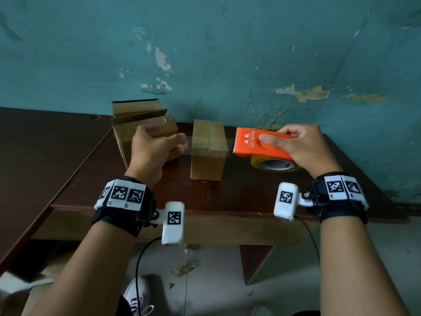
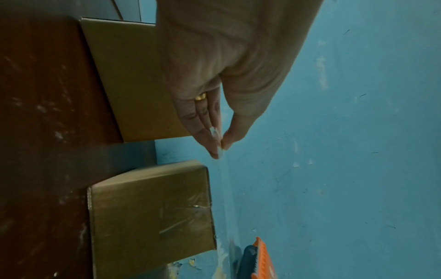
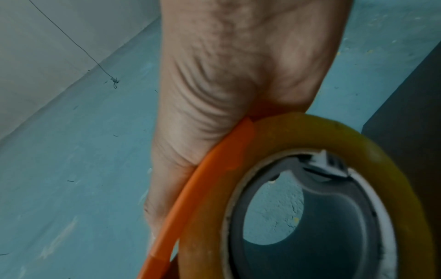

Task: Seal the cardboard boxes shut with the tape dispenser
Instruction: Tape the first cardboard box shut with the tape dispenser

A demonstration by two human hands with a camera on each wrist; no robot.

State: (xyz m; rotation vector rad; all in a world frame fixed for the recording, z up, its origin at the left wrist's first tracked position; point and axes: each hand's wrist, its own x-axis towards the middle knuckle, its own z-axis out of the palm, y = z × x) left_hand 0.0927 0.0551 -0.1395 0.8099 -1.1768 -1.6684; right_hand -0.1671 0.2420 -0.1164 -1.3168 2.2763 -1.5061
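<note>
Orange plastic marks the tape dispenser (image 1: 262,143), which the right hand (image 1: 303,147) grips from above, thumb laid along its top and fingers wrapped over the far side, holding it above the right part of the dark wooden surface (image 1: 79,169). A yellowish roll of tape (image 1: 276,165) sits under the orange shell, its grey core showing; in the right wrist view the same roll (image 3: 307,132) fills the lower right of the frame with the shell curving along it. The serrated edge of the dispenser points toward the closed cardboard box (image 1: 208,149) standing in the middle, whose top seam already carries a strip of clear tape. A clear strip of tape (image 2: 223,179) stretches from the dispenser across and above this box to the left hand (image 1: 155,149), where thumb and fingertips (image 2: 214,149) pinch its free end; a gold ring shows on one finger. Just behind the left hand stands a second cardboard box (image 1: 143,131) with its flaps up, near the peeling teal wall (image 1: 205,53). Both wrists wear black straps with white marker blocks.
</note>
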